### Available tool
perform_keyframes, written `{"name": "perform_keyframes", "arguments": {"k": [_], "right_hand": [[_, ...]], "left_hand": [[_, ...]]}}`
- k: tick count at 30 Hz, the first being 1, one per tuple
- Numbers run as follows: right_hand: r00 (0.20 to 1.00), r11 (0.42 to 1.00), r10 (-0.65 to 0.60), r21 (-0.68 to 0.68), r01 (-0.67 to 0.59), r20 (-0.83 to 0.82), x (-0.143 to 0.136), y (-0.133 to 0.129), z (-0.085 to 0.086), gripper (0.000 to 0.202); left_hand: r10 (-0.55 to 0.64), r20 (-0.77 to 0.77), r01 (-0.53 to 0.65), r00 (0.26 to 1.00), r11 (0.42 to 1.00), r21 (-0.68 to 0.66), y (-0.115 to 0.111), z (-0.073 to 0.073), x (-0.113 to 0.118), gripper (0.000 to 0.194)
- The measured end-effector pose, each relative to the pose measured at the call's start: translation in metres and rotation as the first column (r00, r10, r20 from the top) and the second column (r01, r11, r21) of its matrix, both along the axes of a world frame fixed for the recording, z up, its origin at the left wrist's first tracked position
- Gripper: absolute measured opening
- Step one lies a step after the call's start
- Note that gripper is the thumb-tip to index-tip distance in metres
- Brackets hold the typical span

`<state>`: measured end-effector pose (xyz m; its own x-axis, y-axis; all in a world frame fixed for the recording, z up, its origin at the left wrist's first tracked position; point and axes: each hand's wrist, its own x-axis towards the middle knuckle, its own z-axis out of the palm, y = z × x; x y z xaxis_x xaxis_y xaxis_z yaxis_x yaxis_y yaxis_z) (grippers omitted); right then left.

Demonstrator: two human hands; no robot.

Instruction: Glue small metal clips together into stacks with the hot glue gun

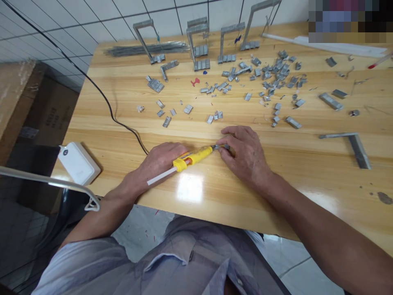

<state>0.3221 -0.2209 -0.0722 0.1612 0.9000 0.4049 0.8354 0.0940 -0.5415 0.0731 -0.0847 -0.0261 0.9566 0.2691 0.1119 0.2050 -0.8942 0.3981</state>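
Observation:
A yellow hot glue gun (198, 156) lies low over the wooden table, its nozzle pointing right. From its back end sticks a whitish glue stick (162, 176). My left hand (164, 157) is closed around the glue gun, with most of the fingers hidden behind it. At the nozzle tip, my right hand (244, 151) pinches a small grey metal piece (226, 146) between thumb and fingers; its exact shape is partly covered. Small folded grey metal pieces (218, 115) lie just beyond my hands.
Several grey metal frames (201, 45) stand along the tiled wall, beside a bundle of thin rods (147, 48). Many metal scraps (278, 69) are scattered at centre right. An L-shaped metal piece (359, 151) lies right. A black cable (107, 104) and white box (80, 163) are left.

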Motion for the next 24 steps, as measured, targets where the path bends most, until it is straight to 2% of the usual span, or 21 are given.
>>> {"name": "perform_keyframes", "arguments": {"k": [9, 17, 24], "right_hand": [[1.0, 1.0, 0.006, 0.007, -0.006, 0.004, 0.0004, -0.0007, 0.0008, 0.015], [1.0, 1.0, 0.004, -0.01, -0.004, -0.021, 0.0006, -0.0005, 0.0009, 0.016], [1.0, 1.0, 0.004, 0.004, -0.004, -0.001, 0.0004, -0.0002, 0.0004, 0.014]], "left_hand": [[0.01, -0.004, -0.01, 1.0, 0.998, 0.068, -0.004, -0.0008, -0.0014, 0.026], [0.051, -0.04, -0.049, 0.998, 0.997, 0.061, -0.0071, -0.001, -0.0002, 0.029], [0.031, -0.03, -0.029, 0.999, 0.998, 0.06, -0.0071, 0.0025, 0.0029, 0.03]]}}
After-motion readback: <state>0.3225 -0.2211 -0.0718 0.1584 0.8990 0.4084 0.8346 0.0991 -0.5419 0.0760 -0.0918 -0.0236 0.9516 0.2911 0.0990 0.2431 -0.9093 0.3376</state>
